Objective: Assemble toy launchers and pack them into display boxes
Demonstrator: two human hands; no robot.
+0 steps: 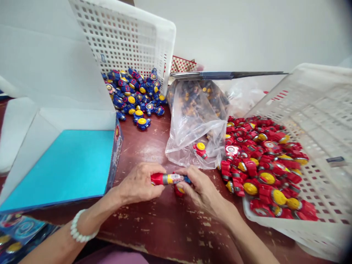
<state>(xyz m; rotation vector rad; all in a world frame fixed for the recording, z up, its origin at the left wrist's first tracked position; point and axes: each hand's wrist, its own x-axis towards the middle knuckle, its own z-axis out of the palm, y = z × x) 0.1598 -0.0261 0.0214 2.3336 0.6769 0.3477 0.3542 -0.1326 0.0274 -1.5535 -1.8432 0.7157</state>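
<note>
Over the near middle of the table, my left hand (141, 183) pinches the red end of a cylindrical toy piece (173, 178) that has a grey band and a pale label. At the other end of that piece, my right hand (199, 185) has its fingers closed around a small blue part (187, 179). A red part with a yellow disc (180, 189) sits just under the cylinder, beside my right thumb; whether the thumb holds it is unclear. My fingertips hide both ends of the cylinder.
An open box (119, 154) with a turquoise bottom stands left. Blue toys (134, 91) spill from a tipped white basket (121, 33) behind. A plastic bag (187, 128) lies mid-back; red toys (258, 157) fill another basket (324, 146) right.
</note>
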